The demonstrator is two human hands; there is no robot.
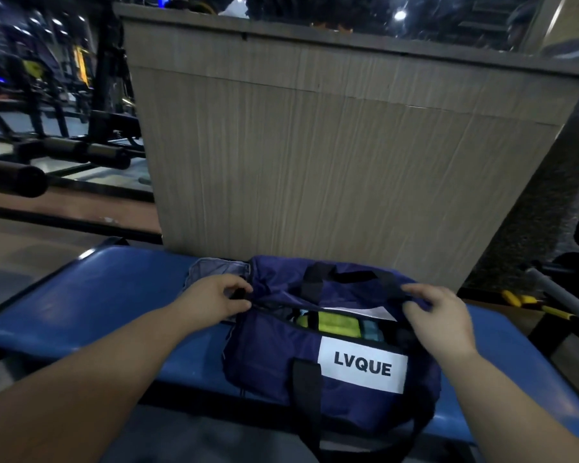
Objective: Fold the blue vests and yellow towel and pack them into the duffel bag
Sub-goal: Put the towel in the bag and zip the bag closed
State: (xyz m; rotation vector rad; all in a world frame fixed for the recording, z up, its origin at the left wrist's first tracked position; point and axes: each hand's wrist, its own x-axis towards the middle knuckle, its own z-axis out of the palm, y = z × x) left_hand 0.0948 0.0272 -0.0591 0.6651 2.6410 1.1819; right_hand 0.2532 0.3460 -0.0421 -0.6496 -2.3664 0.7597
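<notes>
A navy duffel bag with a white LVQUE label lies on a blue padded bench. Its top zip is partly open. Inside the opening I see the folded yellow towel and a strip of light blue cloth beside it. My left hand pinches the left end of the bag at the zip. My right hand grips the right end of the bag's top edge, near the black handle. A greyish blue cloth pokes out behind the bag's left end.
A tall wood-grain panel stands right behind the bench. Dark gym machines and padded bars fill the left. A grey bar with yellow-handled tool lies at the right. A black strap hangs down the bag's front.
</notes>
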